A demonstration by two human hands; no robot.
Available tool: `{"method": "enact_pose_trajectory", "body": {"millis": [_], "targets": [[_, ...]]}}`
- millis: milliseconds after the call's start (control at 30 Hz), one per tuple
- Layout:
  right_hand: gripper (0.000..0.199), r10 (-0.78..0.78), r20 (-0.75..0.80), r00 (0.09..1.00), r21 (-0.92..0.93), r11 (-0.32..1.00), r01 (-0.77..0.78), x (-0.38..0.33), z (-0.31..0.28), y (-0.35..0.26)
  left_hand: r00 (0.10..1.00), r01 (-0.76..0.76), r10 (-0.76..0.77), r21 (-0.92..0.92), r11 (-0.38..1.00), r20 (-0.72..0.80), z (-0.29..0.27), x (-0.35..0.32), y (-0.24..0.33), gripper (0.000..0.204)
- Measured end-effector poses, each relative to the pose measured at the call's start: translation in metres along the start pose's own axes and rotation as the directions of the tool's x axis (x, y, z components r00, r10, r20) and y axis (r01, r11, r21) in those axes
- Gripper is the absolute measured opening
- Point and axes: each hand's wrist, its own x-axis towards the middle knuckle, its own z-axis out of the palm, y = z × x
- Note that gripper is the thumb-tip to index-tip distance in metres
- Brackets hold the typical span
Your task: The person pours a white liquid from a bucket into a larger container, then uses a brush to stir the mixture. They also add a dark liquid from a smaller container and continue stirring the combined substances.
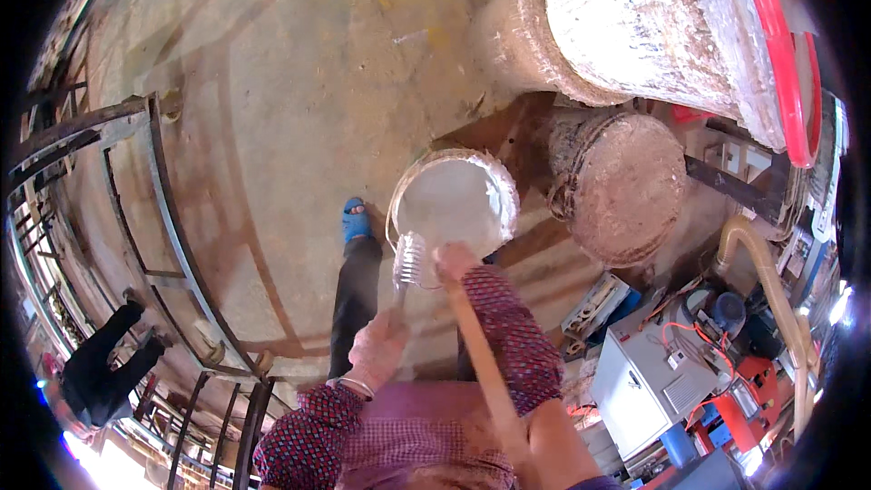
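Note:
My left hand [379, 345] is closed around the handle of a tool with a white, ribbed, coil-like head [410, 259]; its exact kind is unclear. That head stands at the near left rim of a round bucket [504, 191], whose inside wall is caked white above a pale grey liquid. My right hand [456, 261], at the bucket's near edge, grips the upper end of a long wooden stick [488, 372]. The stick slants back past my right forearm toward my body. Whether another part of it reaches into the bucket is hidden by my hand.
A brown-crusted drum [631, 186] stands right of the bucket, below a large white-coated tub [635, 18] with a red rim. A grey cabinet [640, 386] and hose [748, 245] are at lower right. Metal frames [177, 191] line the left, with another person [100, 367] beyond.

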Motion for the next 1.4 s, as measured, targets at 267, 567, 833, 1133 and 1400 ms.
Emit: {"method": "enact_pose_trajectory", "body": {"millis": [267, 567, 833, 1133, 1400], "targets": [[0.027, 0.716, 0.114, 0.689, 0.731, 0.409, -0.546, -0.044, 0.068, 0.017, 1.0, -0.023, 0.024, -0.06, 0.998, 0.017, 0.003, 0.007, -0.003, 0.043], [0.023, 0.579, 0.154, 0.801, 0.882, 0.284, -0.375, -0.023, -0.023, -0.002, 0.998, 0.063, -0.062, 0.038, 0.997, -0.015, -0.008, -0.002, 0.005, 0.045], [0.023, 0.297, -0.131, 0.946, 0.086, 0.954, -0.288, -0.004, 0.11, 0.013, 0.999, -0.029, 0.029, -0.025, 0.999, 0.035, -0.002, 0.004, 0.012, 0.045], [0.027, 0.677, -0.031, 0.735, 0.795, 0.463, -0.392, -0.045, 0.028, 0.039, 0.999, 0.037, -0.037, 0.021, 0.999, 0.011, -0.001, 0.002, 0.01, 0.043], [0.026, -0.127, 0.154, 0.98, -0.195, 0.968, 0.156, 0.003, 0.047, 0.024, 0.984, -0.175, 0.178, -0.084, 0.981, 0.029, 0.021, 0.022, -0.017, 0.041]]}}
